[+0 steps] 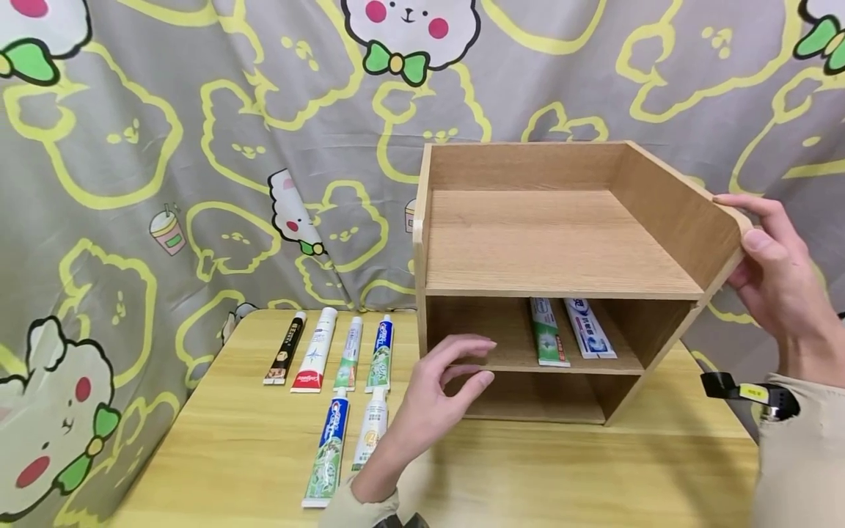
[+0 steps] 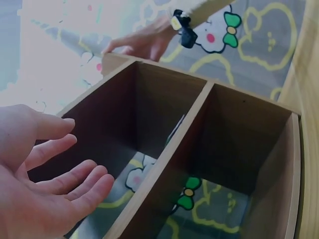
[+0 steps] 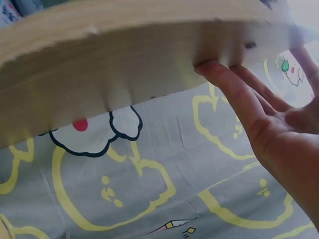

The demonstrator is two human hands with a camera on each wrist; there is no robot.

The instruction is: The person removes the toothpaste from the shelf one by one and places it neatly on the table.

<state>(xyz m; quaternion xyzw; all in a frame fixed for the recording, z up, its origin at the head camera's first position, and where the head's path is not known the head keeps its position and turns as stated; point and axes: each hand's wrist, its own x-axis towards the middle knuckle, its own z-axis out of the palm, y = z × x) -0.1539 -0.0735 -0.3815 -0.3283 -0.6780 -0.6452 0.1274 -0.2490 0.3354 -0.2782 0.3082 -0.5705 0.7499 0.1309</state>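
Observation:
A wooden desktop shelf [image 1: 515, 235] stands on the table, with an open top tray and two compartments below. My right hand [image 1: 772, 268] grips the upper edge of its right side panel; in the right wrist view the fingers [image 3: 234, 87] touch the panel's outer face. My left hand [image 1: 439, 396], relaxed and holding nothing, hovers before the middle compartment. In the left wrist view its fingers [image 2: 79, 186] are apart. Inside the middle compartment lie a green-and-red toothpaste tube [image 1: 549, 334] and a white-and-blue toothpaste tube [image 1: 587, 330], side by side.
Left of the shelf, several toothpaste tubes lie on the table [image 1: 218, 440]: a black one [image 1: 286, 348], a white-and-red one [image 1: 315, 352], and blue-and-green ones [image 1: 328, 451] among them. A white tube [image 1: 372, 429] is partly behind my left forearm. A patterned curtain [image 1: 231, 147] hangs behind.

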